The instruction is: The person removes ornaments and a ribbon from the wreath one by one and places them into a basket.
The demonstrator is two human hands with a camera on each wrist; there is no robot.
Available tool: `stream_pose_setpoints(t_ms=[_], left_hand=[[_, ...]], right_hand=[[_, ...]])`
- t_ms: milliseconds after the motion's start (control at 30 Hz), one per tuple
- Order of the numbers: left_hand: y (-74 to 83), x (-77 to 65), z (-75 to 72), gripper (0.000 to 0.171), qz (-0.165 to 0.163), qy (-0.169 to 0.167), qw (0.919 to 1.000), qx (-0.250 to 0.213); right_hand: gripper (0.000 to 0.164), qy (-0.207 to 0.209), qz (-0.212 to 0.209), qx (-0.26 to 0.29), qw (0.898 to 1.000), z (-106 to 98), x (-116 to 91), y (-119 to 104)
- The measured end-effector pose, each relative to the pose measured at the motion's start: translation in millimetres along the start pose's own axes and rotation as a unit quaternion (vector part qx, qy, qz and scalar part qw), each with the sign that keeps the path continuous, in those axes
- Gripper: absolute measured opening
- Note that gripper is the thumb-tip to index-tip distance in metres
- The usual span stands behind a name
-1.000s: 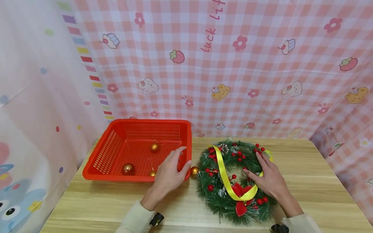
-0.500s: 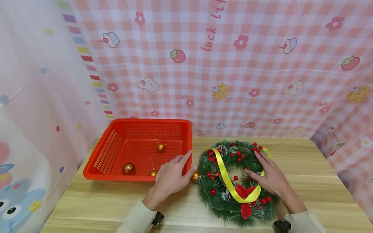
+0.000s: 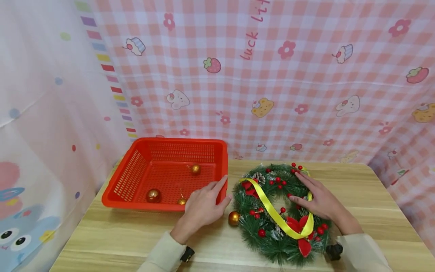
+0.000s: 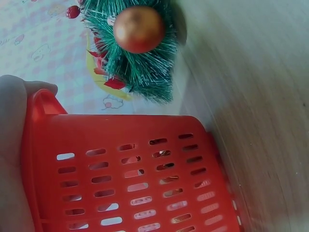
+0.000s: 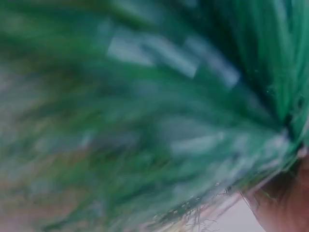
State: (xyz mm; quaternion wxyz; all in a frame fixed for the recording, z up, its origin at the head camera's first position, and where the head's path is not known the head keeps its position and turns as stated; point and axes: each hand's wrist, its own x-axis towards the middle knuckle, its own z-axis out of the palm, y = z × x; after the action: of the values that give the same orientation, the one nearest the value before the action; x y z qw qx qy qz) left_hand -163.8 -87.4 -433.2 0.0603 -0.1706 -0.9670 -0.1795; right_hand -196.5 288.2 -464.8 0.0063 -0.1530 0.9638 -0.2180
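Observation:
My left hand (image 3: 203, 206) rests over the near right corner of a red plastic basket (image 3: 120, 206), with its index finger straight along the rim. In the left wrist view, the hand lies along the rim above the slotted wall (image 4: 130, 174). My right hand (image 3: 323, 202) holds the right side of a green Christmas wreath (image 3: 258, 241), thumb toward the centre hole and fingers over the ring. Red berries, pinecones, a red poinsettia (image 3: 304, 245) and a yellow ribbon (image 3: 268, 204) decorate it. Blurred green needles (image 5: 145, 121) fill the right wrist view. A gold ball ornament (image 3: 233, 218) sits at the wreath's left edge.
Inside the basket lie a larger shiny ball (image 3: 153, 195) and two smaller gold balls, one toward the back (image 3: 195, 169), the other (image 3: 182, 201) near the front wall. A wooden table (image 3: 370, 211) bears everything. Behind it hangs a pink checked curtain (image 3: 306, 87).
The wreath has turned counterclockwise under my right hand, and the gold ornament at its left edge has come nearer. The rear ball in the basket has rolled right. My left hand has shifted slightly nearer.

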Motion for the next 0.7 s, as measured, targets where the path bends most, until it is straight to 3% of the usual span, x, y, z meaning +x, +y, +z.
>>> stream_pose_setpoints(t_ms=[167,400,533,700], left_hand=[[0.0,0.7,1.4,0.063,0.002,0.002,1.0,-0.008],[-0.8,-0.2,0.9,0.062,-0.002,0.004,1.0,-0.007],[-0.9,-0.1,0.7,0.062,0.001,0.01,0.9999,-0.006],[-1.1,1.4,2.3,0.062,0.006,0.019,0.9998,-0.006]], right_hand=[[0.086,0.011,0.011,0.001,1.0,-2,-1,-1],[0.079,0.069,0.03,0.007,0.997,-9,-20,-20],[0.079,0.085,0.086,0.026,0.992,-11,-38,-41],[0.094,0.037,0.188,0.041,0.981,-6,-55,-72]])
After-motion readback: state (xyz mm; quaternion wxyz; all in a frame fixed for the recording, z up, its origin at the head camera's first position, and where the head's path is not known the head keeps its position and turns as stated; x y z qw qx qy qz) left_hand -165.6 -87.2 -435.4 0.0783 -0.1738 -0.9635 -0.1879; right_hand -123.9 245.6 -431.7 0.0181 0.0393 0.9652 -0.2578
